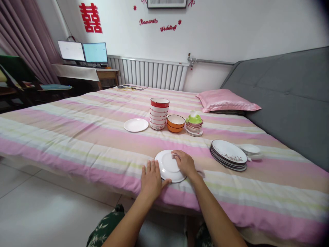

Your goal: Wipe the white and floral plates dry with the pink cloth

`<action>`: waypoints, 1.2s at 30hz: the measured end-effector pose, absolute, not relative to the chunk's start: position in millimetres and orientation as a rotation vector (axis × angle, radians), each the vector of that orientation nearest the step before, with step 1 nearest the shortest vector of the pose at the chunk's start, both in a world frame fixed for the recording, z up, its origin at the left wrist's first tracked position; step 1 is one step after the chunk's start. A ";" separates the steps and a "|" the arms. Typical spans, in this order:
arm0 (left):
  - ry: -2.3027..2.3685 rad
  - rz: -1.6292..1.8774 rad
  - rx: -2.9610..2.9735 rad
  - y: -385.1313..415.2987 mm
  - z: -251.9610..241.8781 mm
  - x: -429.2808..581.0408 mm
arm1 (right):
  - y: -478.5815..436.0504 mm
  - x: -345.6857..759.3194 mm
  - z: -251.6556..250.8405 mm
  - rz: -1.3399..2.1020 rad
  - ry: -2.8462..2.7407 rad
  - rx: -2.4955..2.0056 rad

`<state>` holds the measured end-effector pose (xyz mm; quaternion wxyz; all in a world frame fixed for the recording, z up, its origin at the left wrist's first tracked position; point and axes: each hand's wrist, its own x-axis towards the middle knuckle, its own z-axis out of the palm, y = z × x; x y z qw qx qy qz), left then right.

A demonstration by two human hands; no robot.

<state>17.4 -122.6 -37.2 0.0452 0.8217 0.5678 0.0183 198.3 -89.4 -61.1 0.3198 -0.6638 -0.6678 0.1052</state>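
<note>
A white plate (166,165) lies bottom side up on the striped bedspread in front of me. My left hand (151,180) rests along its near left edge, fingers stretched out and thumb against the rim. With bent fingers, my right hand (184,164) presses a pale cloth (173,156) onto the plate's underside. Part of the cloth shows past my right wrist; the rest is hidden beneath the hand. To the right is a stack of dark-rimmed plates (228,152) with a floral pattern, the top one facing up.
Farther back sit a single white plate (136,125), stacked bowls (158,115) with a red one on top, orange bowls (175,124), and small dishes under a green leaf-shaped one (194,119). Small white dishes (250,149) and a spoon (256,157) lie at right, below a pink pillow (227,99).
</note>
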 end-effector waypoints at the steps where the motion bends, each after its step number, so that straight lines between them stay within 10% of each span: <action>1: 1.734 0.055 2.511 -122.8 -36.9 17.3 | -89.4 198.2 -61.0 0.277 -1.756 -1.746; 36: 1.732 0.065 2.548 -120.6 -42.6 16.0 | -89.9 197.4 -60.6 0.263 -1.754 -1.743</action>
